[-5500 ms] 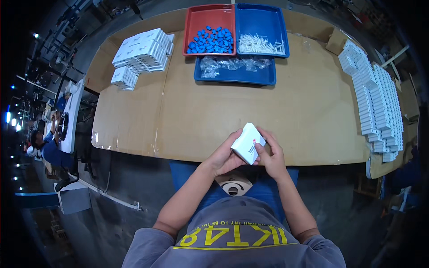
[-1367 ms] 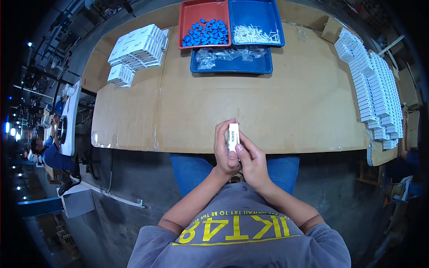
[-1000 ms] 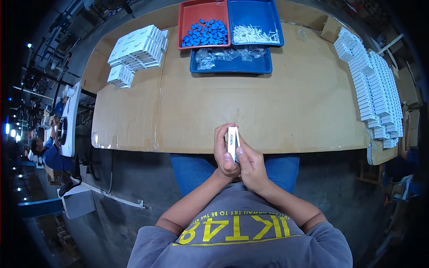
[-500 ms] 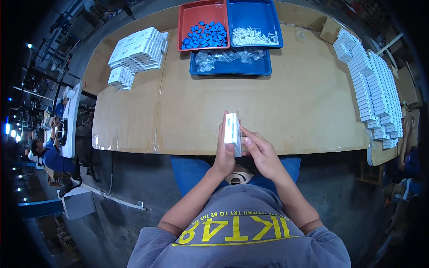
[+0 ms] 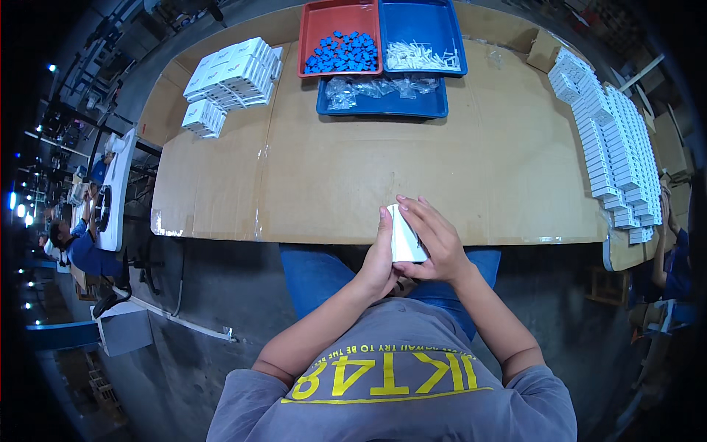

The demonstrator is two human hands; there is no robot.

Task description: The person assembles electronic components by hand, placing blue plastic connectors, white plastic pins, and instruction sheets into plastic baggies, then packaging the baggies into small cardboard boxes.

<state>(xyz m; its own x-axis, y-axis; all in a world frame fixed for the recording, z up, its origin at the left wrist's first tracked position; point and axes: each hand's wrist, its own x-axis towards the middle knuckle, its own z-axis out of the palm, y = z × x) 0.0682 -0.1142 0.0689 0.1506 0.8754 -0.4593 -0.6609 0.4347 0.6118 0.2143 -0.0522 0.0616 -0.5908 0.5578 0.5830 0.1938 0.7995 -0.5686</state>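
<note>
Small carton (image 5: 403, 239) between the fingers (image 5: 426, 219): white. Beyond the fingers: cardboard tabletop (image 5: 361, 169) brown; one tray (image 5: 340, 18) red, its pieces (image 5: 342, 56) blue; adjoining tray (image 5: 420, 18) blue, its sticks (image 5: 420, 57) white. Below the fingers: T-shirt (image 5: 383, 418) grey, yellow lettering (image 5: 390, 376).

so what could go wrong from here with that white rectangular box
The white rectangular box, held between the left hand and right hand at the brown cardboard-covered table's near edge, could slip to the lap or floor. Small blue pieces and thin white sticks lie in adjoining trays, so they might get mixed. The uneven white box stacks at right might topple if bumped.
</note>
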